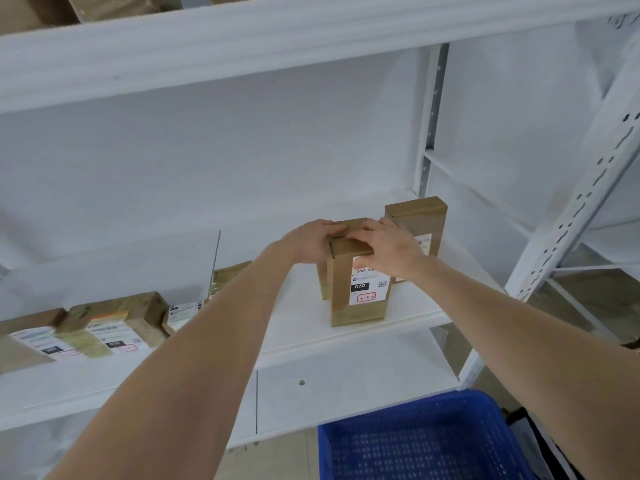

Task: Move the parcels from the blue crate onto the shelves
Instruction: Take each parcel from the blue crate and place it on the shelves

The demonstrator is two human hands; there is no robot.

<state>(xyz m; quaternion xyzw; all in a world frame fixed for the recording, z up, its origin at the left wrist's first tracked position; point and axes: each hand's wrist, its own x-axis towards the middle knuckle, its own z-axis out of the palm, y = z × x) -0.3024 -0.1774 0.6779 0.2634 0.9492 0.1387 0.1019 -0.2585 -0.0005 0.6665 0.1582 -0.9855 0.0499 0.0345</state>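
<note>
Both arms out to mid shelf (301, 330), white metal rack. Tall box (356, 299) stands upright on mid shelf, near front edge, right of centre; white label w/ "060" faces camera. L hand (310, 242) wraps top-left corner of tall box, fingers curled over the top edge. R hand (389, 251) grips top-right, fingers across the lid, thumb down on front face over the label. Second box (417, 220) upright just behind & to the right; contact betw. them not clear. Flat parcels (107, 327) lie at left end of same shelf, labels up, well apart from tall box. Blue crate (415, 445) low at bottom right, below mid shelf; mesh floor & wall in view. Brown parcels (121, 5) on upper shelf (277, 46), top left.
</note>
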